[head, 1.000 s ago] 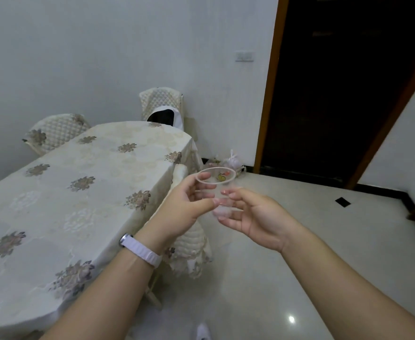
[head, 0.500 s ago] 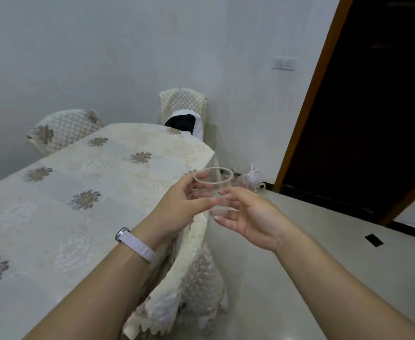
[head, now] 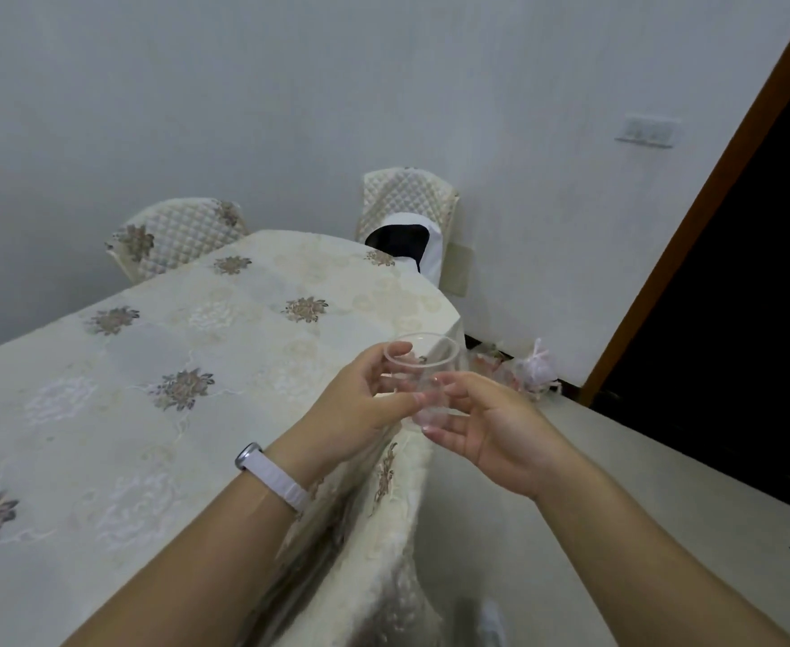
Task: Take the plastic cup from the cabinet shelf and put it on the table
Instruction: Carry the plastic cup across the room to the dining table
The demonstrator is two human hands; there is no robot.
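Observation:
A clear plastic cup (head: 423, 371) stands upright in the air just above the right edge of the table (head: 150, 389), which wears a cream cloth with flower patches. My left hand (head: 355, 413), with a white watch band on its wrist, pinches the cup's near side by thumb and fingers. From the right, my right hand (head: 486, 427) touches the cup's lower wall with its fingertips, palm up. The cup looks empty. No cabinet is in view.
Two quilted chairs (head: 178, 235) (head: 407, 198) stand at the table's far side, the right one draped with a white and black item (head: 407, 245). Small bags (head: 523, 371) lie on the floor by the wall. A dark doorway (head: 733, 319) opens at right.
The view has drawn closer to the table and swung left. Both hands, still on the cup, now sit over the table's right edge instead of beside it.

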